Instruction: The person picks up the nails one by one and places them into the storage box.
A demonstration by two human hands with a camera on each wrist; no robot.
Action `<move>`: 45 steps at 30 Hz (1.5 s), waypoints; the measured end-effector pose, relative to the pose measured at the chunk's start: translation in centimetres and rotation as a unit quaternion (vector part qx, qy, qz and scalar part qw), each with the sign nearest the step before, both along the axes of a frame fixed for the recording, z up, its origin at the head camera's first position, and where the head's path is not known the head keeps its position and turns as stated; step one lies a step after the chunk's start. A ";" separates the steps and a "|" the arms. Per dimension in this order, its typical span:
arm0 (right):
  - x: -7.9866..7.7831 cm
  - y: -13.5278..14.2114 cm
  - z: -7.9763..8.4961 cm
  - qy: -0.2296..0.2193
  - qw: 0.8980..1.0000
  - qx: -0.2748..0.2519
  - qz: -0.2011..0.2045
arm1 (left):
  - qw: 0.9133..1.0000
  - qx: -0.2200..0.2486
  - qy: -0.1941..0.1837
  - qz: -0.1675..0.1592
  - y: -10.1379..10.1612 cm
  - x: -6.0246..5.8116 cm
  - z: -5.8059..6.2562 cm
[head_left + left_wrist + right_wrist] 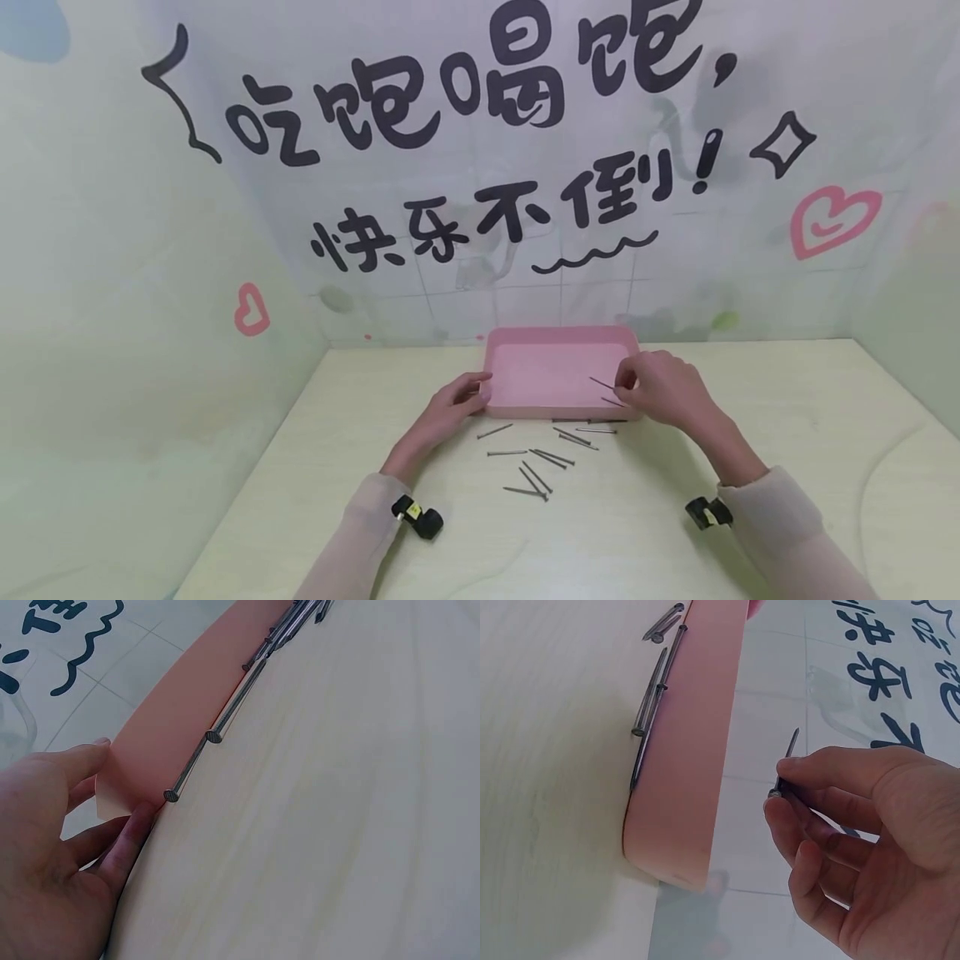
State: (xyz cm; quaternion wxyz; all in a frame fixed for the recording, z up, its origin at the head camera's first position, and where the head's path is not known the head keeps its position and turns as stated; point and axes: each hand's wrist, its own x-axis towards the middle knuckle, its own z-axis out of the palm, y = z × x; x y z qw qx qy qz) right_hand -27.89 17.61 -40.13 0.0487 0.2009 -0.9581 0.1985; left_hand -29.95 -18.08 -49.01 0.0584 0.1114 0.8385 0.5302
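Observation:
A shallow pink tray sits on the table against the back wall. My left hand grips the tray's left edge; in the left wrist view its fingers and thumb are at the tray's corner. Above the right side of the tray, my right hand pinches a nail between thumb and fingers, pointed end sticking out. A thin dark line inside the tray lies just below that nail in the head view. Several loose nails lie on the table before the tray, some right along its front wall.
The pale wooden table runs back to a wall sheet printed with black lettering and hearts, directly behind the tray. A side panel stands at the left, another at the right. Each sleeve carries a small black wrist camera.

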 end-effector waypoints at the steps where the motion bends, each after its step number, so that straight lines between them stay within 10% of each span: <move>1: 0.0 0.1 0.0 -0.001 1.000 0.001 0.001 | 1.000 0.001 -0.001 0.000 0.0 0.0 0.0; 45: -0.9 0.4 -1.5 0.009 1.000 0.001 -0.014 | 1.000 -0.002 0.003 0.002 0.0 -0.2 -0.2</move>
